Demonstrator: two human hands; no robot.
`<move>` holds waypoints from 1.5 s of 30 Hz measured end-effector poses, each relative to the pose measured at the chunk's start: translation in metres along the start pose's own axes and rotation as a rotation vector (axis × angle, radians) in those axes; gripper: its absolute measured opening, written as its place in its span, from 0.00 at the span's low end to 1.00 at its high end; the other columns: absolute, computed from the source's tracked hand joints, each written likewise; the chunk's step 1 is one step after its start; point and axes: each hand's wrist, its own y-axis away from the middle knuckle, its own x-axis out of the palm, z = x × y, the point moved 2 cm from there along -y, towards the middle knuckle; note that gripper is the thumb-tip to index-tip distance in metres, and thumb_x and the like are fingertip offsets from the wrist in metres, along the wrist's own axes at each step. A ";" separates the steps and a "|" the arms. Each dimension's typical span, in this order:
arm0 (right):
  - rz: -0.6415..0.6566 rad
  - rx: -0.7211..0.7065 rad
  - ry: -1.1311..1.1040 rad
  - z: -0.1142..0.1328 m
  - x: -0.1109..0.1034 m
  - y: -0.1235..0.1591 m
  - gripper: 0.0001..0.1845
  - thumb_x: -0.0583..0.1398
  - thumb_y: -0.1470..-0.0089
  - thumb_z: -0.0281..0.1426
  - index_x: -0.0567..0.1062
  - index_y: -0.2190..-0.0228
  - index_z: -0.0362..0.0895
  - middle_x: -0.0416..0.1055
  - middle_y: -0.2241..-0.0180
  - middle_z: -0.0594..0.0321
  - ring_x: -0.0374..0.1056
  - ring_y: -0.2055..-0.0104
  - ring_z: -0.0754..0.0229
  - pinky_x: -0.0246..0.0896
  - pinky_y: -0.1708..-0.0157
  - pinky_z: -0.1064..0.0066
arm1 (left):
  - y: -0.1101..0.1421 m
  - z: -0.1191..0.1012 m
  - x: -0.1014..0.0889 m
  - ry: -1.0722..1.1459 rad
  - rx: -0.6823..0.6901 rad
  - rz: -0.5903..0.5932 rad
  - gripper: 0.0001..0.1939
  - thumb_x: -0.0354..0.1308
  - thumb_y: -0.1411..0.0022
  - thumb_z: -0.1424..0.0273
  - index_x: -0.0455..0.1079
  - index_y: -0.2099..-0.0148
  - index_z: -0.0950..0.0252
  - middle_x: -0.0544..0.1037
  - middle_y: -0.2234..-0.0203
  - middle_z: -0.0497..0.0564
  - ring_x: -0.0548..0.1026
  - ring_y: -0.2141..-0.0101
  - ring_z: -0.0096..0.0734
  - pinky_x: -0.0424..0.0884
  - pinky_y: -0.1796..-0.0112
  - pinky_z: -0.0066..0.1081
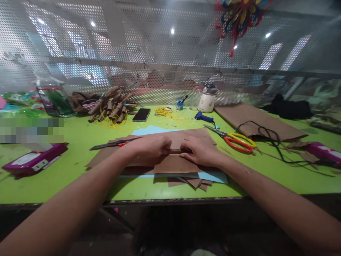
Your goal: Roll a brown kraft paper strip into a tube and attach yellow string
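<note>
A sheet of brown paper (173,166) lies in front of me, with a narrow fold or strip running between my hands. My left hand (156,145) is closed, its fingertips pressed on the paper near the left end of that strip. Close by on the right, my right hand (198,150) pinches the same strip with thumb and curled fingers. More brown sheets and light blue paper (154,130) are layered underneath. Beside my left wrist is a dark craft knife (113,144) with a red part. Right of my right hand lie scissors (238,143) with red and yellow handles.
Behind are a phone (141,114), rolled brown paper tubes (114,106), a blue glue gun (204,117) and a white bottle (207,99). Purple power strips (37,160) lie left and right, a black cord (277,145) at right. Brown scraps (195,182) sit near the edge.
</note>
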 end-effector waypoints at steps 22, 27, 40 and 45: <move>-0.030 -0.074 0.436 0.018 -0.001 0.010 0.06 0.52 0.43 0.27 0.68 0.70 0.42 0.69 0.67 0.55 0.62 0.66 0.57 0.49 0.69 0.67 | 0.013 -0.016 -0.011 -0.086 0.080 -0.009 0.04 0.53 0.47 0.70 0.67 0.68 0.63 0.71 0.73 0.50 0.62 0.76 0.29 0.53 0.76 0.28; -0.001 -0.105 0.468 0.023 -0.002 0.013 0.05 0.53 0.44 0.25 0.68 0.70 0.41 0.69 0.68 0.55 0.62 0.67 0.56 0.49 0.70 0.67 | 0.013 -0.014 -0.007 -0.122 0.093 -0.021 0.05 0.52 0.46 0.71 0.68 0.67 0.63 0.71 0.72 0.51 0.64 0.76 0.30 0.54 0.76 0.29; 0.045 -0.179 0.496 0.030 -0.007 0.019 0.06 0.52 0.45 0.22 0.68 0.68 0.41 0.67 0.67 0.54 0.60 0.66 0.55 0.48 0.70 0.67 | 0.017 -0.025 -0.006 -0.283 0.169 -0.038 0.11 0.48 0.45 0.76 0.70 0.61 0.65 0.73 0.70 0.56 0.69 0.71 0.36 0.59 0.72 0.31; -0.006 -0.134 0.516 0.033 -0.008 0.018 0.06 0.52 0.45 0.21 0.68 0.70 0.41 0.67 0.69 0.55 0.59 0.70 0.57 0.45 0.73 0.67 | 0.014 -0.017 -0.014 -0.162 0.114 -0.053 0.08 0.54 0.49 0.70 0.71 0.66 0.64 0.73 0.71 0.53 0.67 0.73 0.33 0.57 0.74 0.30</move>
